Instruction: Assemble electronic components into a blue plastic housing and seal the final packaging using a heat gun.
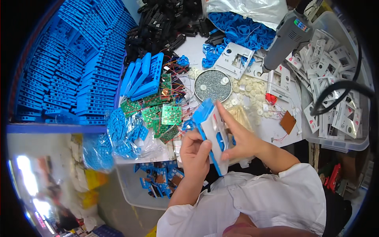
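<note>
A blue-and-white plastic casing [212, 128] is tilted on its edge in front of my chest, between my two hands. My left hand [195, 155] grips its blue side, fingers curled and thumb pressed to the edge. On the white side, my right hand [241, 136] holds it with the index finger stretched toward the far end and the thumb lower down. A bit of blue shows through an opening in the white face. Just beyond the casing lies a round tray [213, 85] of small grey metal pieces, probably screws.
A grey electric screwdriver [290, 35] hangs at the upper right. White panels fill a clear bin [339, 142]; blue shells are stacked in a crate [59, 128] at left. Green circuit boards [171, 114], wires, pale discs [252, 94] and black parts [158, 27] cover the table.
</note>
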`<state>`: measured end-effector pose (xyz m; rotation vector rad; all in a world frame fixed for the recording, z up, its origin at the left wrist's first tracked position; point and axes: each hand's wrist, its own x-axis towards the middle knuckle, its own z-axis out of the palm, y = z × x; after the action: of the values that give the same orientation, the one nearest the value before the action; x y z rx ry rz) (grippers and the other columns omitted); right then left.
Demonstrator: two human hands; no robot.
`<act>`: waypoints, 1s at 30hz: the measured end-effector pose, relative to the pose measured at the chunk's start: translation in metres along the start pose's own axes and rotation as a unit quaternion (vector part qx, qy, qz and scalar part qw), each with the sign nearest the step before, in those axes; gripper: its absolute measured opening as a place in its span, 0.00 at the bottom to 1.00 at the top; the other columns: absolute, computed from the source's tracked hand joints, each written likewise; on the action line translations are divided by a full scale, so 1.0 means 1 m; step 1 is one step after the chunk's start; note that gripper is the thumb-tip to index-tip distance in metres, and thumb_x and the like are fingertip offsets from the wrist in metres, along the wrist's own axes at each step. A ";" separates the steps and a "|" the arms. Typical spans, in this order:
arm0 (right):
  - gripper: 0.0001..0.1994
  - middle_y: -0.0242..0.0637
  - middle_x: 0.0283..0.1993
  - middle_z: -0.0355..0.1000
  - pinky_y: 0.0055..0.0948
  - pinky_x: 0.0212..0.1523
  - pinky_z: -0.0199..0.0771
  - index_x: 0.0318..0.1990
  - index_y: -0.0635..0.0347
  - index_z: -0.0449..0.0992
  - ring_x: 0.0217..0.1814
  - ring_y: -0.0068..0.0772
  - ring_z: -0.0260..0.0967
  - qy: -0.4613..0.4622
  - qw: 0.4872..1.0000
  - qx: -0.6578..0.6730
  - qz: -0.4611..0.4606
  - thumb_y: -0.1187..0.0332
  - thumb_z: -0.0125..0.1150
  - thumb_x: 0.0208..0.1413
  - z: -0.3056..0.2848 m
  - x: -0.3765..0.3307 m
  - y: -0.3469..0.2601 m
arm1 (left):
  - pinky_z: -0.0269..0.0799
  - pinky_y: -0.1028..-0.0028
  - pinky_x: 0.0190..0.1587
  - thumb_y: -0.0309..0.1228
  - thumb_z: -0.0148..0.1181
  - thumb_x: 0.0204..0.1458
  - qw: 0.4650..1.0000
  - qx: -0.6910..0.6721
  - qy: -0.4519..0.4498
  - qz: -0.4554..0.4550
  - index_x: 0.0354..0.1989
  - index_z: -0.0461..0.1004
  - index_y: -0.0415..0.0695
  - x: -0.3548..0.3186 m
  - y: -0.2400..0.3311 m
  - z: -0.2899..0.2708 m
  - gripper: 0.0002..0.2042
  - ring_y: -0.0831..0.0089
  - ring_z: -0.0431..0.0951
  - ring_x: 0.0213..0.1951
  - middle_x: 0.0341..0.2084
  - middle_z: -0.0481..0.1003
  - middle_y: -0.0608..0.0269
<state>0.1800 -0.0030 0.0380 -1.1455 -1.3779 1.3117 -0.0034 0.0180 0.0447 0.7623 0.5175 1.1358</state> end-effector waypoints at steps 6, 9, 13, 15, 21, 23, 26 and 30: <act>0.72 0.48 0.83 0.34 0.43 0.76 0.48 0.79 0.59 0.28 0.83 0.43 0.37 -0.022 0.998 0.058 0.024 0.41 0.80 0.39 0.009 0.006 -0.010 | 0.71 0.76 0.47 0.21 0.62 0.60 0.999 0.027 -0.014 0.023 0.41 0.69 0.42 0.001 -0.005 0.003 0.08 0.79 0.75 0.42 0.40 0.73 0.64; 0.68 0.48 0.83 0.34 0.43 0.77 0.45 0.80 0.60 0.29 0.83 0.42 0.38 -0.023 0.996 0.084 -0.004 0.40 0.75 0.43 0.011 0.006 -0.002 | 0.72 0.76 0.44 0.22 0.62 0.60 1.000 0.011 -0.015 0.019 0.41 0.68 0.42 0.001 -0.003 0.002 0.08 0.79 0.75 0.41 0.41 0.74 0.63; 0.65 0.48 0.83 0.35 0.44 0.78 0.41 0.80 0.60 0.32 0.84 0.42 0.36 -0.011 0.993 0.113 -0.014 0.38 0.71 0.46 0.012 0.007 0.000 | 0.74 0.77 0.40 0.25 0.62 0.61 1.000 -0.003 -0.011 0.025 0.42 0.67 0.43 0.004 0.004 -0.007 0.08 0.78 0.76 0.38 0.40 0.76 0.63; 0.63 0.51 0.82 0.36 0.43 0.78 0.38 0.79 0.63 0.34 0.84 0.45 0.34 -0.002 0.997 0.076 -0.027 0.43 0.71 0.47 0.012 0.006 -0.002 | 0.74 0.78 0.38 0.26 0.61 0.62 1.000 -0.002 -0.004 0.022 0.42 0.67 0.43 0.004 0.004 -0.009 0.08 0.78 0.77 0.37 0.40 0.76 0.63; 0.61 0.63 0.79 0.38 0.49 0.78 0.38 0.77 0.69 0.39 0.83 0.61 0.34 0.050 0.980 -0.172 -0.088 0.45 0.73 0.46 0.017 0.008 -0.004 | 0.76 0.65 0.57 0.31 0.59 0.63 0.998 0.002 -0.006 0.057 0.47 0.68 0.41 0.004 -0.006 -0.012 0.10 0.68 0.80 0.50 0.48 0.78 0.53; 0.63 0.66 0.78 0.38 0.53 0.77 0.40 0.77 0.69 0.40 0.81 0.66 0.36 0.075 0.966 -0.227 -0.099 0.42 0.74 0.45 0.021 0.008 -0.005 | 0.72 0.61 0.62 0.32 0.58 0.64 0.998 0.000 -0.023 0.056 0.54 0.66 0.39 0.003 -0.010 -0.020 0.15 0.65 0.77 0.57 0.54 0.75 0.51; 0.65 0.69 0.77 0.39 0.58 0.74 0.45 0.76 0.70 0.42 0.77 0.72 0.42 0.108 0.950 -0.270 -0.113 0.36 0.73 0.43 0.023 0.008 -0.005 | 0.71 0.60 0.64 0.34 0.59 0.64 0.998 0.024 -0.006 0.056 0.60 0.62 0.38 -0.001 -0.010 -0.019 0.21 0.62 0.74 0.60 0.59 0.71 0.49; 0.63 0.68 0.76 0.42 0.58 0.72 0.48 0.76 0.70 0.45 0.74 0.72 0.45 0.141 0.925 -0.327 -0.136 0.35 0.72 0.43 0.028 0.006 -0.011 | 0.70 0.57 0.65 0.38 0.61 0.62 0.994 0.092 0.023 0.047 0.66 0.58 0.36 -0.009 -0.008 -0.023 0.29 0.57 0.73 0.62 0.63 0.68 0.47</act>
<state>0.1509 -0.0021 0.0476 -1.4394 -1.7299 0.4581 -0.0186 0.0137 0.0239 0.9298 0.6381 1.2059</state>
